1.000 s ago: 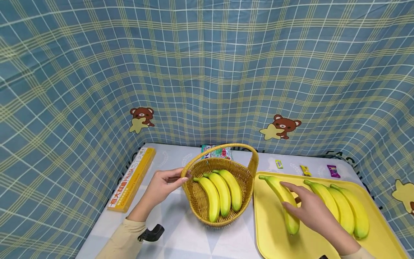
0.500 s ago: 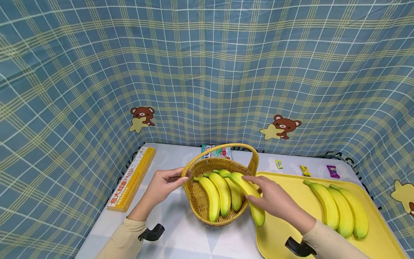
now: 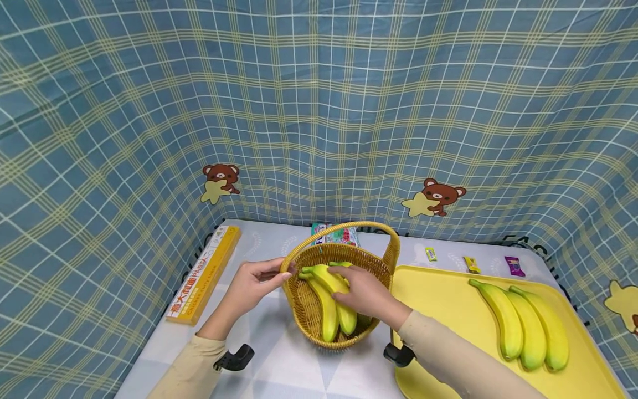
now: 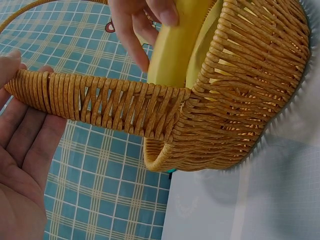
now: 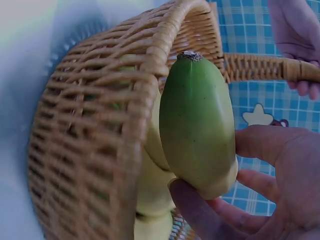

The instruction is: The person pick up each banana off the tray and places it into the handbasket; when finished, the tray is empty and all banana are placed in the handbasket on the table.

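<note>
In the head view a wicker basket (image 3: 303,310) stands mid-table, its arched handle (image 3: 395,252) raised. My left hand (image 3: 255,284) holds the handle's left side between thumb and fingers; in the left wrist view that hand (image 4: 25,150) has its fingers under the wicker. My right hand (image 3: 368,293) is over the basket, gripping a banana (image 3: 324,276) by thumb and fingers. In the right wrist view the green end of this banana (image 5: 197,115) faces the camera, beside the basket rim. Other bananas (image 3: 329,321) lie inside, partly hidden by the held one and the right hand.
On the right is a yellow tray (image 3: 438,296) bearing three bananas (image 3: 505,324). A pasta box (image 3: 203,277) lies to the left. Behind the basket is a snack bag (image 3: 339,236). Three small candies, green (image 3: 431,254), yellow (image 3: 471,265) and purple (image 3: 514,266), lie behind the tray.
My right hand has carried the banana leftward from the tray, across the basket's right rim, to over the bananas inside. The left hand has stayed on the handle, and the basket has kept its place.
</note>
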{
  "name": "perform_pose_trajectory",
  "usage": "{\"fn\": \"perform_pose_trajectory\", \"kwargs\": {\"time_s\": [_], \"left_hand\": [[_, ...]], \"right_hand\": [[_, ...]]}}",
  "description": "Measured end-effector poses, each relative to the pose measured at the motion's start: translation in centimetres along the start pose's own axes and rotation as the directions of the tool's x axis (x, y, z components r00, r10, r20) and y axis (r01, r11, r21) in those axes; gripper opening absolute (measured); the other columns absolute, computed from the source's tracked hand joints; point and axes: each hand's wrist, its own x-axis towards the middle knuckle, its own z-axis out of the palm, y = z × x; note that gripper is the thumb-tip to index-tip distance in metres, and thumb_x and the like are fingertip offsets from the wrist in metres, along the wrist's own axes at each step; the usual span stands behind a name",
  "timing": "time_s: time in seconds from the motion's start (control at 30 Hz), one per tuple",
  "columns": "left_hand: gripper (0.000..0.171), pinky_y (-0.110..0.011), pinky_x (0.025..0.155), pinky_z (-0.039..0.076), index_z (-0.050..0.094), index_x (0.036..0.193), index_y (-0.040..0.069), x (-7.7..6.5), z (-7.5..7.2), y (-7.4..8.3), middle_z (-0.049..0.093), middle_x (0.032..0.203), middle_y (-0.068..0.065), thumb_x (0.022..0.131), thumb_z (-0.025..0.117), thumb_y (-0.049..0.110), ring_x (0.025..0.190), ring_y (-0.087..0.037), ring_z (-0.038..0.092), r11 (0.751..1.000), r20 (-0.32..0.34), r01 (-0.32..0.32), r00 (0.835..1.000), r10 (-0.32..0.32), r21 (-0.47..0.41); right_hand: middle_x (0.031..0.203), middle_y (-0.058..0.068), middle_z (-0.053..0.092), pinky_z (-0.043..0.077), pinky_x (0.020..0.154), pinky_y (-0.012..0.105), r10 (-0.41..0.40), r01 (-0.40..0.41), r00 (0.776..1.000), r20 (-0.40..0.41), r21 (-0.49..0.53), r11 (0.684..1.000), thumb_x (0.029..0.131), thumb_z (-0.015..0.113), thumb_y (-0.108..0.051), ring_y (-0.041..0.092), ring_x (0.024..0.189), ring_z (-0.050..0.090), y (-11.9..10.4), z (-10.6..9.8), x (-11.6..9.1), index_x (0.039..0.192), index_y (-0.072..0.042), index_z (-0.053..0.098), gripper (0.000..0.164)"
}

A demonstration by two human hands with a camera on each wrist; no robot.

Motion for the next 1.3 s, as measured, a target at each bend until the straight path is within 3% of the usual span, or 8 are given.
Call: {"fn": "perform_pose_trajectory", "kwargs": {"time_s": [0.27, 0.43, 0.87, 1.17, 1.23, 1.3], "left_hand": [[0.034, -0.031, 0.085, 0.061, 0.071, 0.127, 0.002, 0.0, 0.0, 0.2, 0.076, 0.110, -0.006, 0.097, 0.073, 0.018, 0.102, -0.016, 0.073, 1.000, 0.008, -0.007, 1.000, 0.007, -0.011], [0.035, -0.031, 0.085, 0.061, 0.071, 0.127, 0.001, 0.0, -0.1, 0.4, 0.076, 0.110, -0.005, 0.097, 0.072, 0.017, 0.102, -0.015, 0.073, 1.000, 0.014, -0.013, 1.000, 0.013, -0.013], [0.034, -0.031, 0.087, 0.061, 0.071, 0.129, 0.005, 0.1, -0.2, 0.2, 0.076, 0.112, -0.004, 0.097, 0.072, 0.017, 0.103, -0.015, 0.073, 1.000, 0.013, -0.012, 1.000, 0.012, -0.001], [0.032, -0.031, 0.087, 0.061, 0.072, 0.128, 0.006, 0.0, -0.1, 0.0, 0.076, 0.111, -0.004, 0.097, 0.072, 0.017, 0.102, -0.015, 0.073, 1.000, 0.011, -0.016, 1.000, 0.016, -0.006], [0.031, -0.031, 0.086, 0.061, 0.073, 0.127, 0.008, 0.0, 0.0, 0.0, 0.076, 0.110, -0.004, 0.097, 0.072, 0.016, 0.102, -0.015, 0.073, 1.000, 0.010, -0.017, 1.000, 0.017, -0.012], [0.031, -0.031, 0.086, 0.061, 0.073, 0.126, 0.009, 0.0, 0.0, 0.0, 0.076, 0.110, -0.004, 0.097, 0.073, 0.016, 0.101, -0.015, 0.073, 1.000, 0.008, -0.017, 1.000, 0.017, -0.014]], "right_hand": [[0.121, 0.013, 0.065, 0.052, 0.066, 0.034, 0.028, -0.028, 1.000, -0.006, 0.011, 1.000, 0.091, 0.078, -0.029, 0.018, 0.085, 0.060, -1.2, 2.0, 1.5, 0.144, -0.016, 0.059, 0.058], [0.116, 0.012, 0.062, 0.047, 0.059, 0.029, 0.041, -0.041, 0.999, -0.003, 0.021, 0.999, 0.090, 0.080, -0.032, 0.013, 0.074, 0.053, -1.6, 2.7, 1.6, 0.146, -0.017, 0.057, 0.063], [0.129, 0.017, 0.058, 0.053, 0.069, 0.035, 0.047, -0.047, 0.999, 0.000, 0.050, 0.998, 0.089, 0.080, -0.039, 0.019, 0.087, 0.062, -1.6, 3.5, 1.2, 0.149, -0.017, 0.053, 0.070], [0.140, 0.017, 0.057, 0.056, 0.091, 0.047, 0.031, -0.031, 0.999, -0.008, 0.052, 0.998, 0.091, 0.078, -0.042, 0.032, 0.115, 0.063, -1.2, 3.2, 0.9, 0.150, -0.018, 0.052, 0.069], [0.139, 0.016, 0.058, 0.056, 0.090, 0.046, 0.025, -0.024, 1.000, -0.012, 0.054, 0.998, 0.091, 0.077, -0.041, 0.031, 0.115, 0.062, -1.0, 3.1, 0.7, 0.150, -0.018, 0.052, 0.068], [0.133, 0.015, 0.060, 0.056, 0.081, 0.043, 0.015, -0.014, 1.000, -0.016, 0.052, 0.999, 0.092, 0.076, -0.040, 0.027, 0.104, 0.064, -0.7, 2.9, 0.3, 0.150, -0.018, 0.053, 0.066]]}}
